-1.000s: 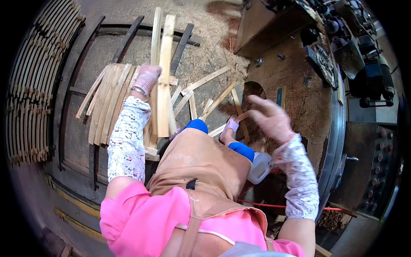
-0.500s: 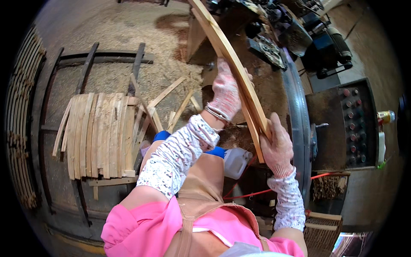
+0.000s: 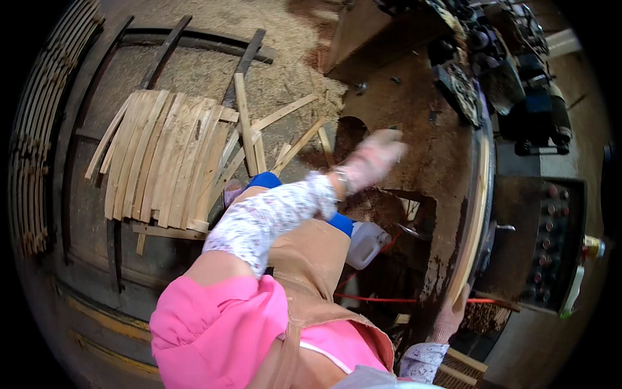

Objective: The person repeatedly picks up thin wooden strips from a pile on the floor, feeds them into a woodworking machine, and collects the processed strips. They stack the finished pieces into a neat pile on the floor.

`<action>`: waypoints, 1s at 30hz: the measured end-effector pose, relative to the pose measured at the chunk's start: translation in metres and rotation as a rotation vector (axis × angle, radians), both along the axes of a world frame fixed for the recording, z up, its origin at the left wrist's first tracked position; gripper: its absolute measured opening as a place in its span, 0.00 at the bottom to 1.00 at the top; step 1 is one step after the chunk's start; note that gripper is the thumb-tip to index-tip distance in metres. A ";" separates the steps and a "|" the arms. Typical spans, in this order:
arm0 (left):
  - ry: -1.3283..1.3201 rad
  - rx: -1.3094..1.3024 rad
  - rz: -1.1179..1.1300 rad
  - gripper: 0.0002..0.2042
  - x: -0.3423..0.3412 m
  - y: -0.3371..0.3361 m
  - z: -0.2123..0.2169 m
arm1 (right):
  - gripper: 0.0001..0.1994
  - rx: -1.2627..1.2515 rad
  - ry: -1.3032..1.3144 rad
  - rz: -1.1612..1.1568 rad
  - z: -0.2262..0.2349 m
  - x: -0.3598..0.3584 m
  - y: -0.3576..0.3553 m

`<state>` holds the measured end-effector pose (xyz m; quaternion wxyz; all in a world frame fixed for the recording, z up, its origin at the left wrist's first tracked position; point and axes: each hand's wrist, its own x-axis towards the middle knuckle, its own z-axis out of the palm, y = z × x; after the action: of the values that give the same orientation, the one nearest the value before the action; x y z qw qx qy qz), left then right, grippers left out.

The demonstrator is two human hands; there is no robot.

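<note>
At right, against the rusty machine table [image 3: 414,162], the gloved right hand [image 3: 451,316] grips the near end of a long curved pale wooden stave [image 3: 476,214]; the gloved left hand [image 3: 372,157] hovers blurred, grasp unclear, right of stacked staves [image 3: 162,165].

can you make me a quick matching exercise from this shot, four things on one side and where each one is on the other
Things:
1. left hand
2. right hand
3. stack of curved wooden slats
4. white plastic jug

Places:
A. flat on the floor, left of the person
B. gripping the lower end of a long curved slat
C. raised and blurred above the rusty machine table
D. low beside the apron, under the table edge

Pairs: 1-C, 2-B, 3-A, 4-D
</note>
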<state>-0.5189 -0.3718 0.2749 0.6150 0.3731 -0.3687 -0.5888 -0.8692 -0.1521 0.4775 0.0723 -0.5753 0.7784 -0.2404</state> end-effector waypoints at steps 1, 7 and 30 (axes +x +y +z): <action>-0.451 -0.067 0.203 0.31 0.018 -0.009 -0.093 | 0.30 -0.017 0.016 -0.013 -0.007 -0.008 -0.015; -0.561 0.852 0.198 0.31 0.151 0.067 -0.263 | 0.26 -0.251 0.168 0.248 -0.037 -0.068 -0.201; -1.701 1.215 0.229 0.28 0.286 0.237 -0.412 | 0.26 -0.129 0.140 -0.138 -0.037 -0.052 -0.076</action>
<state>-0.2331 -0.1346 -0.1371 -0.0852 0.9419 -0.2844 -0.1571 -0.9216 -0.2282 0.4400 -0.0361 -0.5394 0.8021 -0.2538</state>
